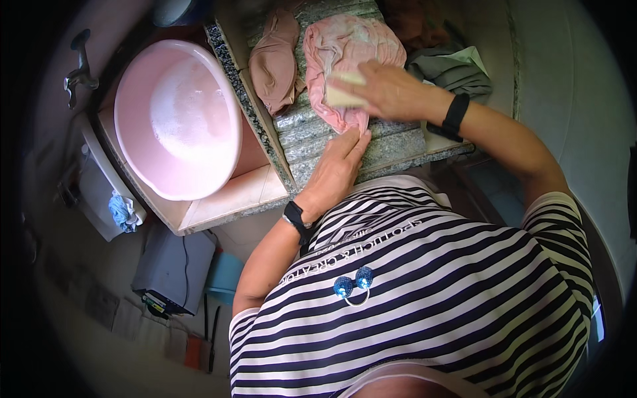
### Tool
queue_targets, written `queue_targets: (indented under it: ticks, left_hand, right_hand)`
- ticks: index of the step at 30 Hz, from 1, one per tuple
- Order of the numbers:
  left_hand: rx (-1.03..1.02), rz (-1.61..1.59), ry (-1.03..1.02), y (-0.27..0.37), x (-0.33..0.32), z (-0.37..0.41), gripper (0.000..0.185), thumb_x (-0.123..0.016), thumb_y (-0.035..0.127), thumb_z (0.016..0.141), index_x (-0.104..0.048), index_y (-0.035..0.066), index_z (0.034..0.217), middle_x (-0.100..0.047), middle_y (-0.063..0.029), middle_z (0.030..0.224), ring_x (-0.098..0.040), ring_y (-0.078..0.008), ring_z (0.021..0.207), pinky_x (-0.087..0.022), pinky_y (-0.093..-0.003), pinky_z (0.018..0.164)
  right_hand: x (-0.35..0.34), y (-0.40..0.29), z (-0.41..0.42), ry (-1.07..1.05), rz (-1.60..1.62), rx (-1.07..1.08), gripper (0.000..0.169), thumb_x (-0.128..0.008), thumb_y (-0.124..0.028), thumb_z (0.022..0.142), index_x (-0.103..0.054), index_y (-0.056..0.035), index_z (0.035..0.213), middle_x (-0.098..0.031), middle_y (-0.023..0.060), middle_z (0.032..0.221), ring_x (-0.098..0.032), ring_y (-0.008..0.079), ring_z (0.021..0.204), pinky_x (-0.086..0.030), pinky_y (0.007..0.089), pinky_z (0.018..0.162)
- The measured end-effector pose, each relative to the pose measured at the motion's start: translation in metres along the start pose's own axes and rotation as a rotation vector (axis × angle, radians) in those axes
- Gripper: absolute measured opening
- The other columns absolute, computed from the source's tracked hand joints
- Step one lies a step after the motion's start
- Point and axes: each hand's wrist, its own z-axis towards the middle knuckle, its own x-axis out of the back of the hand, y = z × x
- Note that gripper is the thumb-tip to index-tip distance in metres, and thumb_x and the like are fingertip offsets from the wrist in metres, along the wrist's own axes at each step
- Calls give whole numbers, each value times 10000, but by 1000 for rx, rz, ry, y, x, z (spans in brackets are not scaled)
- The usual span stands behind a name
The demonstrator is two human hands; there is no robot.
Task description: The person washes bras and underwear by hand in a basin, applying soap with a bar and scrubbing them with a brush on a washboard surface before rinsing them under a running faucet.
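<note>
A wet pink cloth garment (351, 47), streaked with white suds, lies bunched on a ridged granite washboard slab (318, 149). My right hand (393, 94) grips a pale yellow block (346, 89) that looks like a bar of soap and presses it against the garment; motion blurs both the fingers and the block. At the garment's near end, the fingers of my left hand (336, 161) pin a narrow gathered part of the cloth to the slab. Beside it on the left rests a dusky pink bra (273, 69).
Left of the slab, a pink plastic basin (236, 149) with foamy water sits in a tiled sink (239, 191), below a metal tap (79, 74). Grey-green cloth (448, 74) lies to the right. A granite divider (249, 104) separates basin and slab. A blue cloth (122, 211) hangs at left.
</note>
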Motion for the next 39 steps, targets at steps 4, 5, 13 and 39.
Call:
queue_targets:
  ticks: [4,5,13,39]
  left_hand:
    - [-58,113,-181,0,7,-9,608,-678,72,840,-521,1,1423,-432,-181,1554,-361,-315,1477,-252,-506,1223]
    - [-61,150,-177,2,8,-7,607,-676,82,842,-523,7,1425,-433,-176,1555,-371,-310,1471,-255,-515,1219]
    - [-19,192,-234,3,12,2,581,-671,117,849,-543,17,1408,-486,-132,1530,-427,-259,1442,-285,-511,1198]
    - [-24,121,102,-19,21,77,417,-710,-1,734,-643,22,1146,-607,-149,1018,-572,-350,967,-434,-416,848]
  right_hand:
    - [5,22,-3,-25,-79,3,806,-712,-359,866,-338,-326,1579,-570,226,1131,-622,340,962,-545,452,754]
    - [6,50,3,41,-149,-74,807,-712,-356,866,-335,-333,1579,-573,225,1128,-626,342,949,-547,453,747]
    - [-2,4,4,-72,132,349,655,-630,-355,921,-413,-346,1538,-595,202,1057,-627,357,953,-553,458,747]
    - [53,106,-45,292,185,-510,623,-625,-422,976,-424,-249,1539,-596,193,922,-600,365,842,-469,436,757]
